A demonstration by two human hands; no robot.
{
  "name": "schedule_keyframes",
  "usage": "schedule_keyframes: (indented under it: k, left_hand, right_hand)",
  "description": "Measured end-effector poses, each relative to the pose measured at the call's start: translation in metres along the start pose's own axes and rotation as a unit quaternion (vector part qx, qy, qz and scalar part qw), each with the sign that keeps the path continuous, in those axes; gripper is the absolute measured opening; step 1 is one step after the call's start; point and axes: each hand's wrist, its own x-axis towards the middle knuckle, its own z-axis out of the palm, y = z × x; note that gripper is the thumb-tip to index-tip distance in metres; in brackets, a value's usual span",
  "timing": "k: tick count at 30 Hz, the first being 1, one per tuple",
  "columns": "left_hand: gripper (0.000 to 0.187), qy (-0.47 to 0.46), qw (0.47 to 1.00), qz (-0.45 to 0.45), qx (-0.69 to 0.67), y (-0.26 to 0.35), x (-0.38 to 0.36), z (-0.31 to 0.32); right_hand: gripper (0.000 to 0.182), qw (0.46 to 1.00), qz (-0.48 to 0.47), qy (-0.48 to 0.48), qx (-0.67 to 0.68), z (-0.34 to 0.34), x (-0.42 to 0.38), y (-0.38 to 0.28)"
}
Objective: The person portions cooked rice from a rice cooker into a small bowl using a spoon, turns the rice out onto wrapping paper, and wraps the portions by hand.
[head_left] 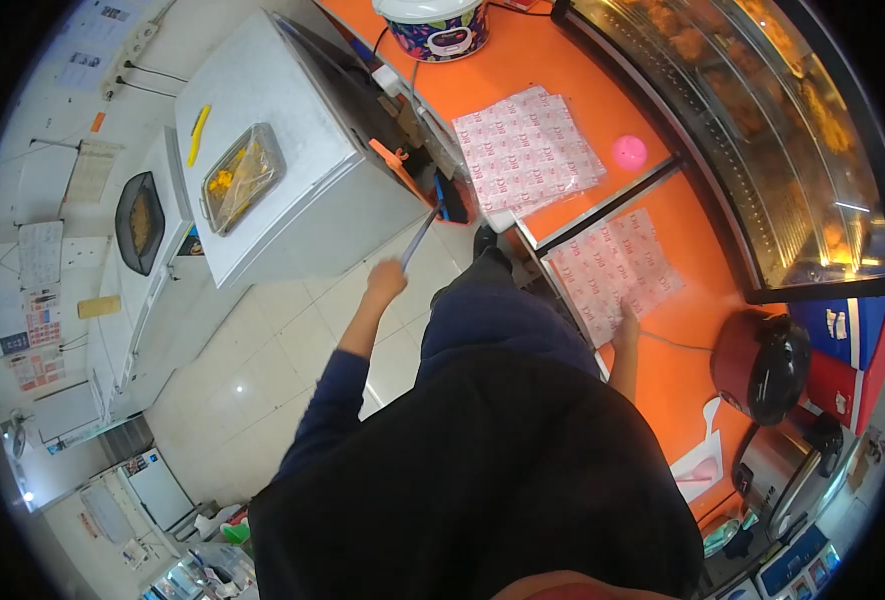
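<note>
Right hand touches the printed paper on the orange worktop, likely steadying it, its grip unclear, while the left hand clasps a grey stick well apart.

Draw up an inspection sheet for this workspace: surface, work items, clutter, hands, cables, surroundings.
Surface: orange counter, crossed by a metal strip; no spill seen.
Work items: red-and-white printed paper near the counter edge; more printed sheets in clear plastic beyond the strip.
Clutter: pink round object beside the plastic; white spoon near the dark red cooker.
Hands: left hand grips a long, thin grey tool, type unclear; right hand touches the paper's near edge, grip unclear.
Cables: thin cable lies across the counter towards the dark red cooker.
Surroundings: glass display case with fried-looking food; tiled floor.
</note>
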Motion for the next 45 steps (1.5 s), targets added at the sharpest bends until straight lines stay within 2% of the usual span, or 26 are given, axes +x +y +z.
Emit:
schedule_keyframes:
  k: [1,3,4,6,7,10,12,13,16,17,19,20,22,23,24,25,27,29,31,33,34,36,37,39,42,45]
  left_hand:
    - [0.015,0.052,0.998,-0.025,-0.01,0.023,0.019,-0.025]
    - [0.015,0.049,0.997,0.038,0.042,0.058,0.06,-0.073]
    - [0.016,0.077,0.988,0.107,0.084,0.07,0.084,-0.089]
    - [0.018,0.134,0.972,0.169,0.093,0.087,0.136,-0.112]
    - [0.036,0.124,0.972,0.161,0.116,0.101,0.148,-0.138]
    - [0.036,0.116,0.976,0.167,0.076,0.095,0.194,-0.173]
    - [0.037,0.159,0.965,0.209,-0.006,0.074,0.22,-0.187]
    - [0.035,0.133,0.967,0.209,-0.054,0.062,0.228,-0.193]
    - [0.026,0.102,0.941,0.223,-0.234,0.015,0.245,-0.176]
    - [0.026,0.099,0.939,0.227,-0.237,-0.003,0.252,-0.156]
    - [0.026,0.108,0.873,0.245,-0.408,-0.032,0.256,-0.128]
    - [0.026,0.101,0.873,0.246,-0.41,-0.045,0.254,-0.125]
    - [0.021,0.003,0.875,0.334,-0.351,-0.049,0.238,-0.139]
    - [0.021,-0.004,0.874,0.329,-0.356,-0.056,0.238,-0.132]
    - [0.019,0.048,0.872,0.38,-0.304,-0.064,0.237,-0.123]
    - [0.017,0.103,0.861,0.431,-0.249,-0.07,0.238,-0.119]
    - [0.016,0.107,0.853,0.432,-0.272,-0.076,0.242,-0.121]
    - [0.014,0.107,0.847,0.43,-0.295,-0.073,0.254,-0.119]
    - [0.014,0.219,0.823,0.453,-0.263,-0.066,0.26,-0.11]
    - [0.013,0.13,0.865,0.45,-0.179,-0.06,0.27,-0.115]
    - [0.013,0.126,0.865,0.451,-0.179,-0.054,0.275,-0.123]
    - [0.017,0.212,0.821,0.497,-0.182,-0.044,0.287,-0.137]
    - [0.017,0.21,0.82,0.499,-0.186,-0.045,0.295,-0.139]
    - [0.019,0.236,0.784,0.5,-0.282,-0.046,0.312,-0.143]
    - [0.018,0.216,0.778,0.491,-0.326,-0.051,0.333,-0.166]
    - [0.017,0.175,0.788,0.488,-0.332,-0.065,0.361,-0.174]
  right_hand:
    - [0.049,1.0,-0.011,0.002,-0.019,0.004,-0.003,-0.004]
    - [0.049,0.999,-0.02,0.01,-0.03,0.007,-0.007,-0.005]
    - [0.049,0.999,-0.019,0.018,-0.036,0.008,-0.004,-0.007]
    - [0.048,0.999,-0.028,0.033,-0.031,0.009,-0.004,-0.008]
    - [0.048,0.999,-0.022,0.033,-0.033,0.01,-0.004,-0.009]
    - [0.047,0.998,-0.042,0.043,-0.022,0.015,-0.017,-0.006]
    - [0.047,0.996,-0.073,0.053,-0.009,0.023,-0.027,0.0]
    - [0.047,0.994,-0.078,0.077,-0.024,0.028,-0.033,0.002]
    - [0.047,0.986,-0.092,0.133,-0.037,0.031,-0.038,0.008]
    - [0.045,0.983,-0.094,0.155,-0.034,0.032,-0.036,0.01]
    - [0.044,0.983,-0.083,0.164,-0.012,0.033,-0.035,0.008]
    - [0.043,0.983,-0.067,0.17,0.011,0.034,-0.037,0.009]
    - [0.043,0.98,-0.067,0.187,0.024,0.032,-0.032,0.016]
    - [0.043,0.977,-0.066,0.198,0.035,0.026,-0.029,0.021]
    - [0.046,0.964,-0.063,0.258,0.006,0.011,-0.019,0.03]
    - [0.046,0.964,-0.061,0.26,0.001,-0.001,-0.014,0.046]
    - [0.048,0.963,-0.1,0.248,0.038,-0.004,-0.004,0.065]
    - [0.049,0.961,-0.118,0.248,0.042,0.054,-0.025,0.066]
    - [0.049,0.958,-0.123,0.255,0.044,0.08,-0.036,0.079]
    - [0.047,0.955,-0.145,0.239,0.101,0.076,-0.031,0.099]
    - [0.047,0.954,-0.144,0.243,0.102,0.099,-0.041,0.101]
    - [0.04,0.934,-0.155,0.309,0.093,0.129,-0.058,0.099]
    - [0.04,0.932,-0.157,0.312,0.091,0.136,-0.063,0.098]
    - [0.041,0.927,-0.176,0.325,0.068,0.145,-0.073,0.095]
    - [0.043,0.925,-0.236,0.287,0.078,0.16,-0.092,0.096]
    - [0.045,0.92,-0.216,0.317,0.08,0.18,-0.106,0.097]
